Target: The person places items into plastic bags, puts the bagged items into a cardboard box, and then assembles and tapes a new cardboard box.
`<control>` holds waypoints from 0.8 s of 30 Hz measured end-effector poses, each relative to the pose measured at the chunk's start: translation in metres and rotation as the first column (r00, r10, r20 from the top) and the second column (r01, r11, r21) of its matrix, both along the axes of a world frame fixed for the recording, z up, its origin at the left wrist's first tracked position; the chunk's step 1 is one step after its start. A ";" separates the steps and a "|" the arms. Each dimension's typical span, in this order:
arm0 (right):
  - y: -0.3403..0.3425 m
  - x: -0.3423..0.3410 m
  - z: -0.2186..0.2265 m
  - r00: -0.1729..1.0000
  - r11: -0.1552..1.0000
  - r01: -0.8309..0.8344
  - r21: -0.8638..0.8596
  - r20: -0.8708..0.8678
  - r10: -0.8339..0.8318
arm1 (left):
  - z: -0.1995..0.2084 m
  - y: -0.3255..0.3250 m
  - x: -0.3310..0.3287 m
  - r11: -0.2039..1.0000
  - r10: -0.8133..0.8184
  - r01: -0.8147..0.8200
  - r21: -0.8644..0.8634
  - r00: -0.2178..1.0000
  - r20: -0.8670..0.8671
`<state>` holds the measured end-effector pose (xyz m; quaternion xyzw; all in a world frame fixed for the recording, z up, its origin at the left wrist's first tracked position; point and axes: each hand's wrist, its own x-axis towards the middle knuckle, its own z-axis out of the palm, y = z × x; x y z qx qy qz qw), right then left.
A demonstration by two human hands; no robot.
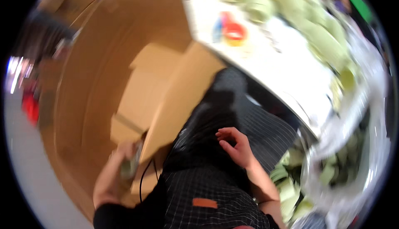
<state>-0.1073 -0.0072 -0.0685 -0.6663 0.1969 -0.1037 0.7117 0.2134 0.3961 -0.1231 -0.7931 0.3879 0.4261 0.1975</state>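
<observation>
My left hand (pixel 124 151), smeared by motion, reaches into a large open cardboard box (pixel 85 91) on the left, close to its near right wall. Its fingers seem closed around a small greyish-green piece (pixel 129 166), too blurred to name more exactly. Over my lap, my right hand (pixel 237 146) hangs in the air with nothing in it. The fingers there are loosely curled and the thumb stands apart from them. Beneath it lies a dark apron (pixel 216 175) with thin pale lines and an orange-brown patch.
A white table (pixel 286 75) at the right carries many pale green rounded pieces (pixel 307 21) and a red-orange tape roll (pixel 234 31). Below its corner, a clear plastic bag (pixel 320 183) holds more green pieces. A black cable (pixel 143 181) hangs beside the box.
</observation>
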 end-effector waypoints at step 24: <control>-0.172 -0.079 0.107 0.623 -0.024 0.587 -0.809 0.470 -0.625 | 0.170 -0.443 -0.141 -0.222 -0.363 0.229 -0.948 0.882 0.299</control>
